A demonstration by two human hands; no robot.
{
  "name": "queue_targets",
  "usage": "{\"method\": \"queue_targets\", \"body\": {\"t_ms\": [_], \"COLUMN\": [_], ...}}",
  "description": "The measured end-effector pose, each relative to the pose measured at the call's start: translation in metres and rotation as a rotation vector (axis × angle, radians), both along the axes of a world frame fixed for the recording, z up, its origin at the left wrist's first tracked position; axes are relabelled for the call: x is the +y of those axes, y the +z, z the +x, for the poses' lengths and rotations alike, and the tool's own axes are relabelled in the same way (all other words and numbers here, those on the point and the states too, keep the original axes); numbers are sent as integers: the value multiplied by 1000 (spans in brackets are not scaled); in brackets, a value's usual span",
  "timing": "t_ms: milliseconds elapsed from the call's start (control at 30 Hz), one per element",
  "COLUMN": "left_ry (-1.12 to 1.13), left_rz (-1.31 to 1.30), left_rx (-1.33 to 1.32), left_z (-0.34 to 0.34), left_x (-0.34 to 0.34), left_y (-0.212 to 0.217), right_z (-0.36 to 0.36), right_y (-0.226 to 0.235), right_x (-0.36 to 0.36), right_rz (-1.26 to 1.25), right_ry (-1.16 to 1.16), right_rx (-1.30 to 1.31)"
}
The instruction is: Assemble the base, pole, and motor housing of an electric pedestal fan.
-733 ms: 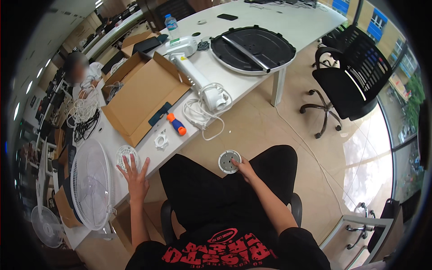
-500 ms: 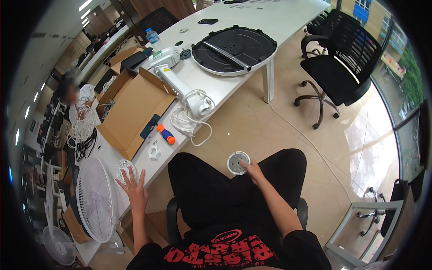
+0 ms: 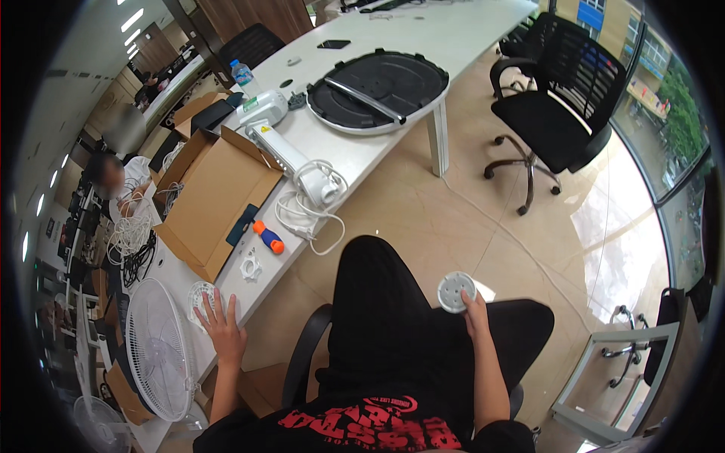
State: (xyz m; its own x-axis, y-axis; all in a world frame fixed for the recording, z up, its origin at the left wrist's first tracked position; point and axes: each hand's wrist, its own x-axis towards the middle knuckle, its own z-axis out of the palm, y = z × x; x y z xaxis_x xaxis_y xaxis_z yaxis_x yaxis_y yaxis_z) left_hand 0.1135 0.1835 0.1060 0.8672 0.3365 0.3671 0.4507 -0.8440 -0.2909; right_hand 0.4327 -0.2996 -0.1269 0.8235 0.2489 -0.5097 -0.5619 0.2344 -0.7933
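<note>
My right hand [image 3: 476,315] holds a round white disc [image 3: 455,290] by its edge, above my right thigh. Several small holes dot the disc's pale grey face. On the left, my left hand [image 3: 226,337] is open, its fingers spread over a small round white slotted part [image 3: 195,296] at the table's edge and hiding some of it. Beside that hand stands a white fan grille [image 3: 160,351] with clear blades inside. A white ring-shaped nut [image 3: 251,267] and an orange and blue screwdriver [image 3: 269,237] lie farther along the table.
The white table [image 3: 355,151] carries an open cardboard box [image 3: 219,204], a white fan body [image 3: 283,147] with coiled cord, a black round base [image 3: 377,90] with a metal tube, and a bottle [image 3: 242,74]. A black chair [image 3: 555,113] stands at right; people sit at far left.
My right hand has moved right with the disc, and my legs have swung to the right. My left hand stays over the small slotted part. The view has shifted slightly.
</note>
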Motion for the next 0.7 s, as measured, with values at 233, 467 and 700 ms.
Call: {"method": "queue_targets", "body": {"t_ms": [233,467,700], "left_ry": [-87,-138,-401], "left_rz": [53,72,-197], "left_rx": [-96,-231,-680], "left_z": [-3,-11,29], "left_x": [4,7,-33], "left_y": [-8,-15,47], "right_z": [-10,12,28], "right_y": [-2,-7,-16], "right_x": [-25,22,116], "right_rz": [42,3,8], "right_ry": [-128,51,369], "right_rx": [23,-7,16]}}
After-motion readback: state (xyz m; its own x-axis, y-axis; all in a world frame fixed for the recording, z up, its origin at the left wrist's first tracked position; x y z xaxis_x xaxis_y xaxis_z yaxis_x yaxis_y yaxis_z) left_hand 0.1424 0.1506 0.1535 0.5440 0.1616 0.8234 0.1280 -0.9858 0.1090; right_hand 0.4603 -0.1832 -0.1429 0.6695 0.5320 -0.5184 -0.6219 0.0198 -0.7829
